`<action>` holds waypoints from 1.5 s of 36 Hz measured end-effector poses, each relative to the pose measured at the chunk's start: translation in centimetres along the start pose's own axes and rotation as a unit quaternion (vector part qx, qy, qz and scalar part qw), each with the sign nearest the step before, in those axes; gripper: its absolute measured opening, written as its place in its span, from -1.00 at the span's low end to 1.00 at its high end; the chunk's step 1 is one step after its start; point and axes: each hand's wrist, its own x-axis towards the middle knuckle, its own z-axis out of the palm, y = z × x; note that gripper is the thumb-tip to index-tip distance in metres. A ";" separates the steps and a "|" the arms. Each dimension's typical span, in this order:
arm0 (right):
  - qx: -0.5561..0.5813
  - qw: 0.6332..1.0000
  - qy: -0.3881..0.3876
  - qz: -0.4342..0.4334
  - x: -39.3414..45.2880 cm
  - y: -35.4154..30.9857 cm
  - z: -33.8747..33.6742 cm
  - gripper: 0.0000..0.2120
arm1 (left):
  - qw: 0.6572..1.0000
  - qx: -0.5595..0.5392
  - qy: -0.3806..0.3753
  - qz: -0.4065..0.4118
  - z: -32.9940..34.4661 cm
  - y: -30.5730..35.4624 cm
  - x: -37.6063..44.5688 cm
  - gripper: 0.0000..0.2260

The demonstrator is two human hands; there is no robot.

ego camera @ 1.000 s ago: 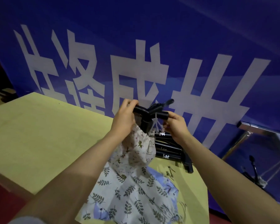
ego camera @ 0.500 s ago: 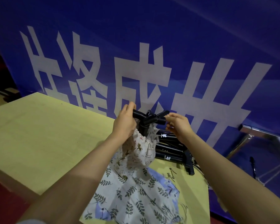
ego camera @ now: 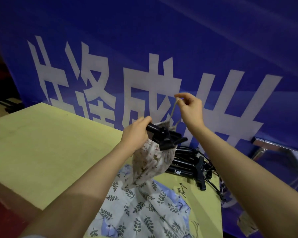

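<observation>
While the floral pouch hangs over the yellow surface, a black stand sits mostly inside it, head poking from the mouth. The left hand curls its grip round that head; the right hand, above the pouch, pinches the drawstring taut. Bagging looks nearly done; cinching is left. Leaf-print cloth lies below the pouch, black poles just behind it, a blue banner beyond.

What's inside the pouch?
A black stand: its top pokes out of the pouch mouth, gripped by the left hand. The part below is hidden by fabric. The right hand pinches the drawstring above.
</observation>
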 end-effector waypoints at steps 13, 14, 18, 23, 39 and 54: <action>0.038 0.994 -0.087 0.051 -0.6 -1.2 0.9 -0.61 | 0.987 -0.075 -0.140 0.022 -0.5 0.6 -0.4 -0.85; 0.038 0.993 -0.102 0.050 -0.5 -1.4 0.9 -0.62 | 0.986 -0.084 -0.143 0.018 -0.5 0.8 -0.6 -0.87; 0.039 0.995 -0.081 0.044 -0.4 -2.1 1.0 -0.65 | 0.983 -0.127 -0.134 -0.004 0.4 1.1 -1.5 -0.92; 0.064 0.995 -0.053 0.064 -0.5 -2.1 0.7 -0.67 | 0.944 -0.302 -0.118 -0.063 1.3 1.6 -1.5 -0.76; 0.098 0.993 -0.070 -0.002 -1.1 -3.8 -0.5 -0.69 | 0.899 -0.417 -0.112 -0.071 2.3 6.1 1.3 -0.67; 0.172 0.983 0.051 -0.039 -0.6 -6.5 -2.4 -0.67 | 0.966 -0.218 -0.120 -0.068 4.7 7.0 2.1 -0.68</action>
